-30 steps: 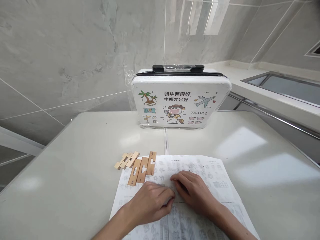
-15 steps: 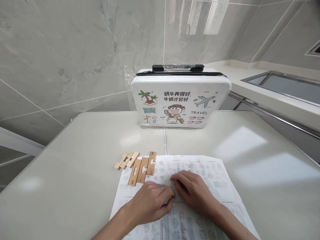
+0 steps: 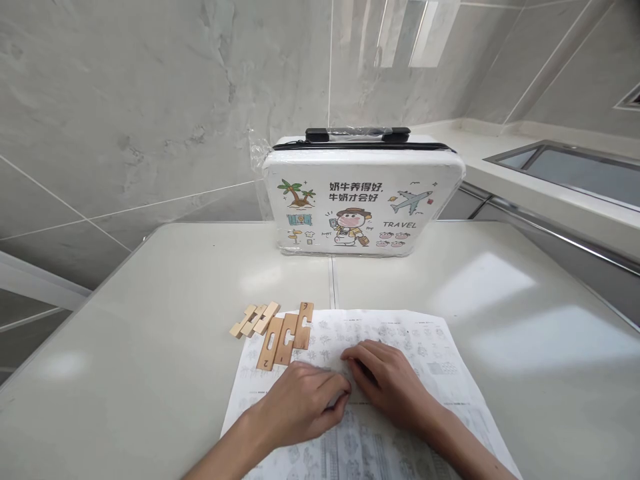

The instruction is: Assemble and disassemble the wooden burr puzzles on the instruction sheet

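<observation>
My left hand [image 3: 311,405] rests on a printed paper sheet [image 3: 280,453], its fingers curled and thumb tip against the index finger, with no object showing in them. Beside it my right hand [image 3: 387,380] lies on the same sheet, fingers loosely bent and apart from the thumb, holding nothing I can see. Just beyond my left hand are flat wooden puzzle pieces with cut-outs: one marked 2 [image 3: 267,353], one marked 1 [image 3: 282,352] and one marked 3 [image 3: 303,337]. Left of these, smaller notched wooden pieces [image 3: 261,325] lie slanted side by side, partly on the sheet.
A white cartoon-printed case [image 3: 320,233] in clear plastic stands upright at the back of the pale table [image 3: 150,333], black handle [image 3: 358,135] on top. Behind it rises a grey tiled wall [image 3: 150,100]. To the right is a counter with a sink [image 3: 575,175].
Both hands stay in the same place and pose. The wooden pieces have not moved; the whole view shifts only very slightly.
</observation>
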The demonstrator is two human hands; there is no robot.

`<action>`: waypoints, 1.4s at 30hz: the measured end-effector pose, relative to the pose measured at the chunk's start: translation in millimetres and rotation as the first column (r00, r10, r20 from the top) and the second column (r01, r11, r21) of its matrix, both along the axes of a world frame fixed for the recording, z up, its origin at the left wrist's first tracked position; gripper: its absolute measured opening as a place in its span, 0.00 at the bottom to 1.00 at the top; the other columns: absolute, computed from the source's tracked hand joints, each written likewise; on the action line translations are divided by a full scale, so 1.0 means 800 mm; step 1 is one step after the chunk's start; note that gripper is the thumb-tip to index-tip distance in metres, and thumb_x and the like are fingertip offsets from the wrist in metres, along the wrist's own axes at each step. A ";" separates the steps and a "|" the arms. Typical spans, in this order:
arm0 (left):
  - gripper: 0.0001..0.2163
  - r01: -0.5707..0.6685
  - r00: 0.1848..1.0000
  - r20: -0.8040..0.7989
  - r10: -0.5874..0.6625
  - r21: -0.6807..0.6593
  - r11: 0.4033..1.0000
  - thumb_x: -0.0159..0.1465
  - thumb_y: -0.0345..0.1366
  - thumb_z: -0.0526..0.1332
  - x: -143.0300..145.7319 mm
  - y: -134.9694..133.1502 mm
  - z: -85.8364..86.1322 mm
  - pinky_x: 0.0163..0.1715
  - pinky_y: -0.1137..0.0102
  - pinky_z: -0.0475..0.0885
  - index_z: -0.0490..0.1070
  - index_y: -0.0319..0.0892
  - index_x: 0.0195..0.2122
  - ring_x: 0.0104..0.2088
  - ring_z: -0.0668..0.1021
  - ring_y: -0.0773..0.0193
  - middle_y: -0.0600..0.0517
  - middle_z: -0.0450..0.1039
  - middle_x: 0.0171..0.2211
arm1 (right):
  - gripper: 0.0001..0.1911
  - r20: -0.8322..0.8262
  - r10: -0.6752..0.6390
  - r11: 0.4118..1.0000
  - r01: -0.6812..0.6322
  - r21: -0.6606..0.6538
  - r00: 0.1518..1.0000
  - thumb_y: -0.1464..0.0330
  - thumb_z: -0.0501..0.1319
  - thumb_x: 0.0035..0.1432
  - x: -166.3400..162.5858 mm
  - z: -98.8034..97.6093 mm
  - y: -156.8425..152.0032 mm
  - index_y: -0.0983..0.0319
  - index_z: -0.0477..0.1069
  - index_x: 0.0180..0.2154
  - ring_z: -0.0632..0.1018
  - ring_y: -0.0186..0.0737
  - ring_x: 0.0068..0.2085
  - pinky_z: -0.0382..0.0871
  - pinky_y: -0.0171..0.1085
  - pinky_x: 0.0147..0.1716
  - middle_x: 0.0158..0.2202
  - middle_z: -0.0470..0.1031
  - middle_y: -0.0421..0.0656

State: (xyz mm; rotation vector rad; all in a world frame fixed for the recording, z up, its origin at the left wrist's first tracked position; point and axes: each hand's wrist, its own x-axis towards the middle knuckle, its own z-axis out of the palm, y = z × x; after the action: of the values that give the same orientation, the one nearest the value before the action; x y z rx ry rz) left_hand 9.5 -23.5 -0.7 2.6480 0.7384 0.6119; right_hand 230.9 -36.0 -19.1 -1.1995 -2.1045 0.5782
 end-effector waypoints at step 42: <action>0.26 -0.825 0.546 -0.070 0.835 0.127 0.551 0.67 0.56 0.62 -0.099 0.087 0.019 0.53 0.49 0.73 0.71 0.40 0.56 0.52 0.76 0.42 0.38 0.72 0.52 | 0.11 0.006 0.026 1.000 -0.026 -0.010 1.000 0.75 0.54 0.73 0.004 0.008 0.001 0.58 0.74 0.45 0.79 0.42 0.33 0.70 0.39 0.32 0.34 0.80 0.42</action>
State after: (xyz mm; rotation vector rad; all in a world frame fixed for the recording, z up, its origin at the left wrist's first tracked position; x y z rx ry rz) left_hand -69.8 46.1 14.1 2.2541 2.1106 0.6918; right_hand 233.7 -35.3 -12.3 -1.1822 -2.1277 0.5979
